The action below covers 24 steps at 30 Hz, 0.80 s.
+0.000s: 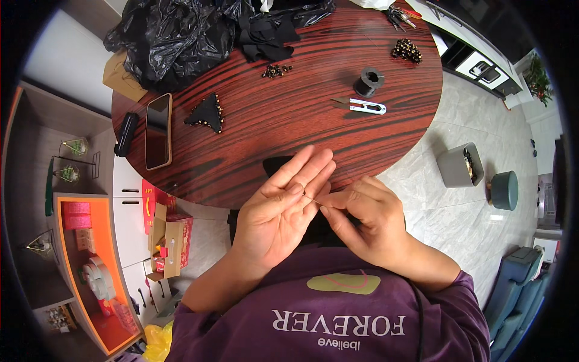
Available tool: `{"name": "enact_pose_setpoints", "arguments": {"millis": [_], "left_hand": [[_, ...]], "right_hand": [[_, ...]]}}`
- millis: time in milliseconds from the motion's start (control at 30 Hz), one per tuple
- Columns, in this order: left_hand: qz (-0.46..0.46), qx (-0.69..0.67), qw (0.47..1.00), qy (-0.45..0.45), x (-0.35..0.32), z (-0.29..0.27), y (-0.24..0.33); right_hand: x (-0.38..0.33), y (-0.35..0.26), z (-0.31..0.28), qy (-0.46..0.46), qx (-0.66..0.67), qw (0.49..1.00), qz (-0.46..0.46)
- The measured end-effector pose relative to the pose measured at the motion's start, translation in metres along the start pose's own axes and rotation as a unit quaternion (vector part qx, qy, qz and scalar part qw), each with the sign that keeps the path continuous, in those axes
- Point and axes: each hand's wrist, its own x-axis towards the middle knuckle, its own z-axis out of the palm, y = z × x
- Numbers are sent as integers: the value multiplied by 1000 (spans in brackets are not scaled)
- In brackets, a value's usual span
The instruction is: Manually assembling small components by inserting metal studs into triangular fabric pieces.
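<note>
Needle-thin piece (312,198) in right fingers (339,200)

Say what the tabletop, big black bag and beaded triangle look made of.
Tabletop: probably glossy wood or laminate, with streaked grain and sheen.
Big black bag: apparently thin, shiny plastic, judging by crinkled highlights.
Beaded triangle: seemingly matte fabric; its black face looks dull.

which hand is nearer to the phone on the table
Left. The left hand is off to the right of the phone and closer to the body; the right hand is farther right, beyond the left.
</note>
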Motion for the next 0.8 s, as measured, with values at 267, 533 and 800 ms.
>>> {"name": "enact_pose_setpoints", "arguments": {"millis": [267,533,800], "left_hand": [[14,13,1000,-15,0,8,-1],[50,31,997,-58,0,11,-6],[101,177,977,-54,-1,19,-7]], "right_hand": [[-1,-1,3,28,41,999,21],[-1,-7,11,114,159,975,102],[-1,-8,8,65,185,978,68]]}}
